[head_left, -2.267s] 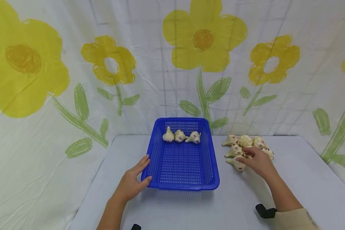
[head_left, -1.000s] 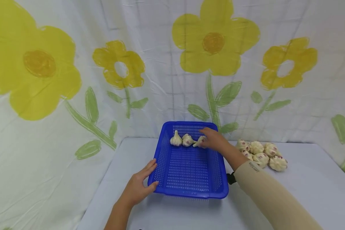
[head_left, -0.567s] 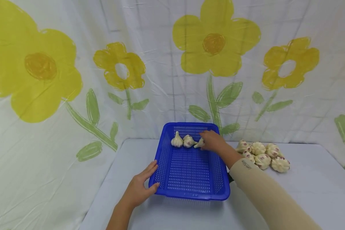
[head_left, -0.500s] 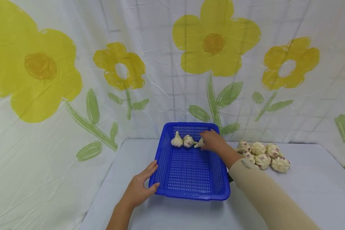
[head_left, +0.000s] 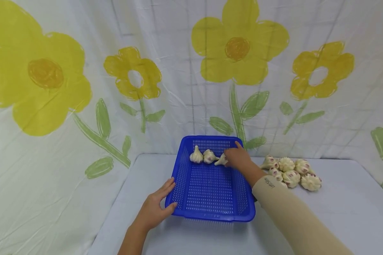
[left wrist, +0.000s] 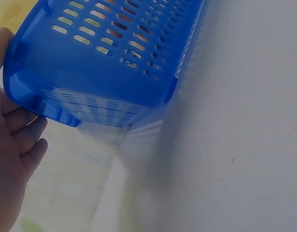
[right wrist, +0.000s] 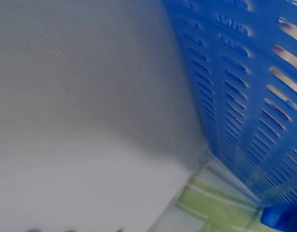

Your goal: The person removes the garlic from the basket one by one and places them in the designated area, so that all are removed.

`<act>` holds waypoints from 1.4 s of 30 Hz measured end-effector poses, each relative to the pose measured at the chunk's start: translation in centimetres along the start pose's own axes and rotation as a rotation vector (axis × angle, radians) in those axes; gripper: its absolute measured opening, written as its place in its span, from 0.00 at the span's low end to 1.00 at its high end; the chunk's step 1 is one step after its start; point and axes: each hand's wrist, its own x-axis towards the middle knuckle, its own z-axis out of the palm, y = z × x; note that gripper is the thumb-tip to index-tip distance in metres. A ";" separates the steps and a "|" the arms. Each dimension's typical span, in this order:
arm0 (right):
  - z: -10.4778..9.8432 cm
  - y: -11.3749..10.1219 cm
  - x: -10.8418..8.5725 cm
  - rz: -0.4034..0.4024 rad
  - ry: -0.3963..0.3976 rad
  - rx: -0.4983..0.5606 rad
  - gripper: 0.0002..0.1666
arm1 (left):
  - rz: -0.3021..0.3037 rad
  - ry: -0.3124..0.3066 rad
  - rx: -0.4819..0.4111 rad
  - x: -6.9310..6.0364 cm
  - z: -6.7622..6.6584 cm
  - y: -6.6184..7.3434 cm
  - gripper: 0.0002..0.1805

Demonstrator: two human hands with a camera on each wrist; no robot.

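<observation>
Hanging across twelve o'clock I have the flower-painted white cloth backdrop (head_left: 172, 117); below it spreads the smooth, pale bluish-white counter (head_left: 354, 205); midway along it sits the blue rectangular basket of slotted plastic (head_left: 210, 215), its long sides running away from me. A long beige sleeve (head_left: 290, 209) comes in from five o'clock and leads to the bare right hand (head_left: 240, 158), which reaches inside the basket's one o'clock corner; the bare left hand (head_left: 155, 207) is at eight o'clock, thumb and fingers spread apart and touching the rim on either side of the near corner. Outside, at three o'clock from the basket, lies a pile of cream, purple-streaked garlic bulbs (head_left: 291, 178), at least six of them.

Smallest come the single bulbs in the basket's far end: a cream round garlic bulb with its neck at twelve (head_left: 196, 156); beside it a cream purple-tinged garlic bulb with its neck toward four (head_left: 209, 156); then a half-covered cream garlic bulb (head_left: 221, 160). That last one, I judge, sets the relation that counts: it lies at about eight o'clock from the right fingers, its long axis tilted from two to eight, neck toward eight; the right hand is clearly nearer. One right finger points out toward the rim; the others are hidden, so I cannot tell whether they clamp anything.
</observation>
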 end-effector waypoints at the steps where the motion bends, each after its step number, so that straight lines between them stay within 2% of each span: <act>1: 0.0 0.0 0.0 -0.010 0.011 0.010 0.29 | 0.003 0.002 0.002 0.0 0.0 0.0 0.35; 4: 0.2 0.1 0.0 -0.045 0.026 0.033 0.29 | 0.014 0.005 0.007 0.0 -0.1 -0.2 0.35; 8: 0.3 0.0 0.0 -0.079 0.003 0.028 0.29 | 0.023 0.010 0.003 -0.1 0.0 -0.2 0.35; 15: 0.0 -0.1 -0.2 -0.080 -0.044 0.034 0.30 | 0.034 0.017 0.002 -0.1 0.1 -0.2 0.35; 20: -0.1 0.1 -0.1 -0.073 -0.032 0.049 0.33 | 0.025 0.009 0.002 0.0 0.0 0.0 0.36; 25: 0.3 0.5 0.0 -0.069 0.029 0.165 0.37 | 0.019 0.004 0.005 0.0 -0.1 0.1 0.36; 34: 0.5 1.0 -0.5 -0.055 0.147 0.498 0.39 | 0.021 0.008 0.008 0.0 -0.1 0.2 0.36; 42: 0.1 1.5 -1.8 0.045 0.188 0.655 0.42 | 0.036 0.005 0.006 0.0 -0.1 0.1 0.36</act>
